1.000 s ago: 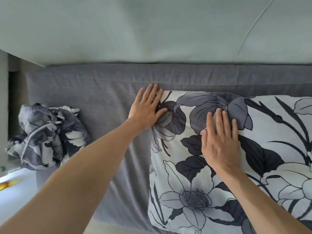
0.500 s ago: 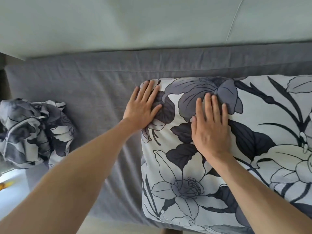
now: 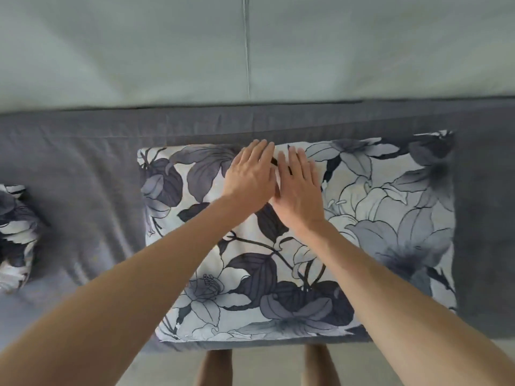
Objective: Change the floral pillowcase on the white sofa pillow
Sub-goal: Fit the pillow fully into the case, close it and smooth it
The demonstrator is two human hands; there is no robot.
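- Flat on the grey sofa seat (image 3: 83, 168) lies the floral-cased pillow (image 3: 362, 232).
- Left hand (image 3: 249, 176) and right hand (image 3: 299, 188) press its far edge side by side, fingers straight.
- Crumpled floral pillowcase (image 3: 14, 232) sits well apart, at the left.

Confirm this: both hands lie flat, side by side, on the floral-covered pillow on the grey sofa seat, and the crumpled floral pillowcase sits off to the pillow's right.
One detail is wrong. The head view shows the crumpled grey-and-white floral pillowcase to the left of the floral-covered pillow, not the right. The rest stands: the left hand and right hand lie flat, side by side, on the pillow on the grey fabric sofa seat.
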